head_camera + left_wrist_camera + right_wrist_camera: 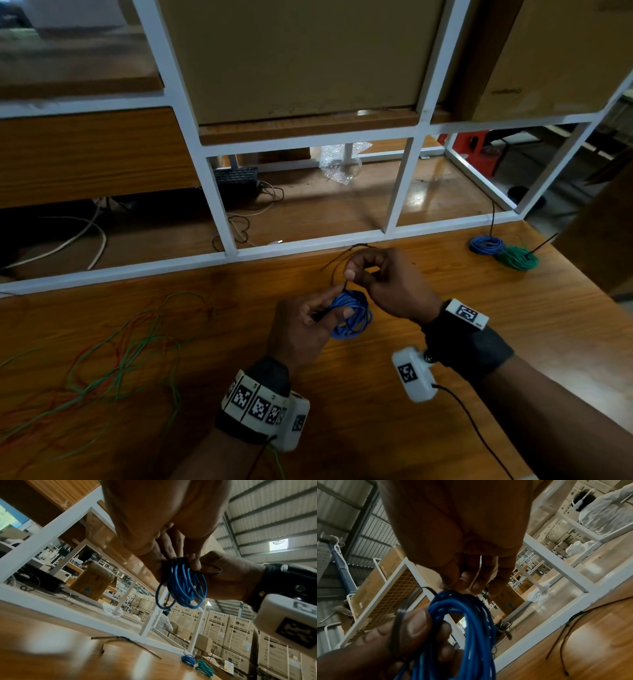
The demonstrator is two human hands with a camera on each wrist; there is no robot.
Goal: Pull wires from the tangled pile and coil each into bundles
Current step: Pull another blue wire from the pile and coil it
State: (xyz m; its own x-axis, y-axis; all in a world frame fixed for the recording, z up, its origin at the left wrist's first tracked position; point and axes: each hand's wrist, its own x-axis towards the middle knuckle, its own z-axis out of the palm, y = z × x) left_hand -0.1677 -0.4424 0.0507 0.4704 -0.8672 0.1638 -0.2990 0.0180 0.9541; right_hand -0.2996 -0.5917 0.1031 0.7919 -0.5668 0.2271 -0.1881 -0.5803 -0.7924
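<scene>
At the far left of the bench (411, 394) lies the tangled pile (113, 359), loose green and red wires spread flat and not yet pulled. In the middle, lifted above the wood, the left hand (305, 329) pinches the blue coil (352, 315) with thumb over the loops, and under that thumb runs a black cable tie (399, 622). Just above it the right hand (387, 284) has its fingertips (464, 581) closed on the tie's other end, at the top of the coil.

The step in hand looks like binding this bundle. To do it well, the left thumb should keep all loops gathered (one loop already hangs looser than the rest in the left wrist view) while the right hand feeds the tail through the tie's head and draws it snug. Whether the tail is already threaded I cannot tell.

More black ties (342, 257) lie on the bench just behind the hands. Far right, a finished blue bundle (486, 245) and green bundle (517, 258) sit touching each other, a fair place for this one.
</scene>
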